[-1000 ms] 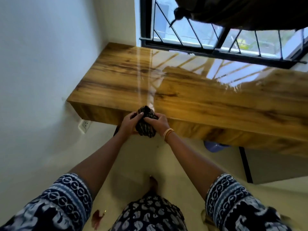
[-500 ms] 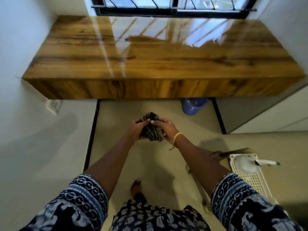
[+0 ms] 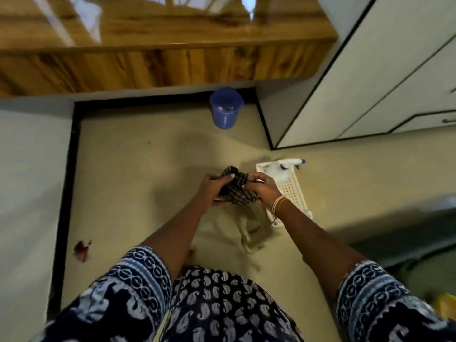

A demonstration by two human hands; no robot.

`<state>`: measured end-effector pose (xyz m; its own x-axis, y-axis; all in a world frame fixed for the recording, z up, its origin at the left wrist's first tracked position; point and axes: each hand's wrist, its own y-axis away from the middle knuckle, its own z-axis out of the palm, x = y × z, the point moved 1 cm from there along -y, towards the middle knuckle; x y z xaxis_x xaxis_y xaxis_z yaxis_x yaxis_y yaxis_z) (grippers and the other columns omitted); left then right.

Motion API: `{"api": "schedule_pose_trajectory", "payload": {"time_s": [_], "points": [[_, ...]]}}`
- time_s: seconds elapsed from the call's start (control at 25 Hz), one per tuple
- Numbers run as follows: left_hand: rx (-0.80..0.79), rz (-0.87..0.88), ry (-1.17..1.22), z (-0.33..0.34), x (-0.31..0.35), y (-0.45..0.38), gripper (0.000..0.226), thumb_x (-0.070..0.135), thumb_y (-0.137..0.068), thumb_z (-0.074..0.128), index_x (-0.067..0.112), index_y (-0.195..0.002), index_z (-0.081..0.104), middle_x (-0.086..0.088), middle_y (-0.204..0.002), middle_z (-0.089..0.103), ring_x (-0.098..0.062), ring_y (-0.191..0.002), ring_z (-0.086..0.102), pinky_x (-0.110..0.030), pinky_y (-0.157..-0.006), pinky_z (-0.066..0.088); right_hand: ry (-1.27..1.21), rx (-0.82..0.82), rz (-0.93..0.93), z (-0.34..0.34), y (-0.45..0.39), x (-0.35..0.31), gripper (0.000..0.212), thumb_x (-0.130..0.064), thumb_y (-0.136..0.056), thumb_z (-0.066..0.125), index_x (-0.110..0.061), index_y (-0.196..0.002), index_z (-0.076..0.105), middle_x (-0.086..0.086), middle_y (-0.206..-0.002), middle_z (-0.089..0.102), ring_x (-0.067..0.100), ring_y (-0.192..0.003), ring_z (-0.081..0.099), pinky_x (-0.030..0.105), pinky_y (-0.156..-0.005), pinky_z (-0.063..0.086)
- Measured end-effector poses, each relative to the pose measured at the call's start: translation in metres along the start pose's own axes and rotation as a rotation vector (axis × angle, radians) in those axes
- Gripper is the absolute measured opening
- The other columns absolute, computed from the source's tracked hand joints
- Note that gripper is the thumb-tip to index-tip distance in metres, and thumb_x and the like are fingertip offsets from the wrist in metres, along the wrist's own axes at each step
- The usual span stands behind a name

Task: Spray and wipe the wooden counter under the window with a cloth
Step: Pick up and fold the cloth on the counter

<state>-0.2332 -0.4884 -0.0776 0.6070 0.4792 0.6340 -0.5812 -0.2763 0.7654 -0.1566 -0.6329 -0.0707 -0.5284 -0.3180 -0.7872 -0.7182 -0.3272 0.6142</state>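
you stand back from wooden counter [image 3: 158, 23], far side. left hand [image 3: 212, 188] and right hand [image 3: 264, 188] both clutch bunched cloth [image 3: 234, 186] above floor. spray bottle [image 3: 283, 169] in white basket [image 3: 293, 191], just right. likely between-steps; next: grab bottle, spray.

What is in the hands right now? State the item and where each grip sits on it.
A dark striped cloth, bunched up. The left hand grips its left side, the right hand pinches its right side. Nothing else is held.

Left hand [image 3: 212, 188] and right hand [image 3: 264, 191], fingers curled
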Motion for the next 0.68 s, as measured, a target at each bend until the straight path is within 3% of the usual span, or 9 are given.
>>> {"api": "schedule_pose_trajectory", "payload": {"time_s": [0.12, 0.2, 0.28, 0.4, 0.48, 0.68], "points": [[-0.057, -0.02, -0.09, 0.064, -0.019, -0.003, 0.053, 0.034, -0.08, 0.076, 0.006, -0.121, 0.058, -0.014, -0.116, 0.065, -0.028, -0.092, 0.067, -0.034, -0.056, 0.06, -0.05, 0.097, 0.045, -0.062, 0.002, 0.031, 0.029, 0.01, -0.077, 0.067, -0.014, -0.092, 0.062, 0.017, -0.099, 0.063, 0.03, -0.093, 0.061, 0.038, -0.084, 0.053], [-0.095, -0.068, -0.147, 0.102, -0.031, -0.014, 0.047, 0.03, -0.086, 0.071, 0.003, -0.121, 0.057, -0.012, -0.116, 0.064, -0.031, -0.097, 0.066, -0.034, -0.061, 0.057, -0.093, 0.216, 0.067, -0.098, -0.004, 0.047, 0.034, 0.012, -0.075, 0.071, -0.013, -0.095, 0.058, 0.021, -0.103, 0.063, 0.032, -0.098, 0.061, 0.046, -0.093, 0.051], [-0.11, -0.105, -0.187, 0.128, -0.046, -0.034, 0.042, 0.027, -0.089, 0.068, 0.002, -0.121, 0.057, -0.013, -0.113, 0.065, -0.033, -0.099, 0.066, -0.036, -0.065, 0.056, -0.11, 0.327, 0.093, -0.123, -0.012, 0.059, 0.041, 0.01, -0.073, 0.074, -0.013, -0.099, 0.053, 0.022, -0.105, 0.063, 0.032, -0.098, 0.062, 0.045, -0.092, 0.052], [-0.071, -0.117, -0.328, 0.16, -0.075, -0.078, 0.045, 0.028, -0.087, 0.069, 0.001, -0.12, 0.06, -0.02, -0.113, 0.067, -0.034, -0.093, 0.069, -0.036, -0.058, 0.057, -0.063, 0.4, 0.115, -0.156, -0.039, 0.092, 0.048, 0.005, -0.074, 0.076, -0.008, -0.114, 0.052, 0.016, -0.097, 0.063, 0.025, -0.085, 0.063, 0.031, -0.072, 0.055], [-0.061, -0.101, -0.433, 0.174, -0.098, -0.113, 0.044, 0.027, -0.087, 0.068, 0.0, -0.121, 0.059, -0.02, -0.114, 0.067, -0.035, -0.096, 0.068, -0.044, -0.07, 0.059, 0.082, 0.406, 0.118, -0.173, -0.063, 0.115, 0.048, -0.003, -0.075, 0.077, -0.011, -0.117, 0.054, 0.012, -0.096, 0.064, 0.02, -0.079, 0.062, 0.024, -0.063, 0.052], [-0.09, -0.121, -0.494, 0.194, -0.143, -0.177, 0.052, 0.023, -0.089, 0.066, 0.006, -0.134, 0.047, -0.016, -0.129, 0.059, -0.036, -0.108, 0.063, -0.043, -0.077, 0.058, 0.276, 0.373, 0.089, -0.195, -0.114, 0.158, 0.048, -0.008, -0.077, 0.072, -0.017, -0.121, 0.054, 0.003, -0.101, 0.06, 0.021, -0.093, 0.061, 0.036, -0.085, 0.056]]}}
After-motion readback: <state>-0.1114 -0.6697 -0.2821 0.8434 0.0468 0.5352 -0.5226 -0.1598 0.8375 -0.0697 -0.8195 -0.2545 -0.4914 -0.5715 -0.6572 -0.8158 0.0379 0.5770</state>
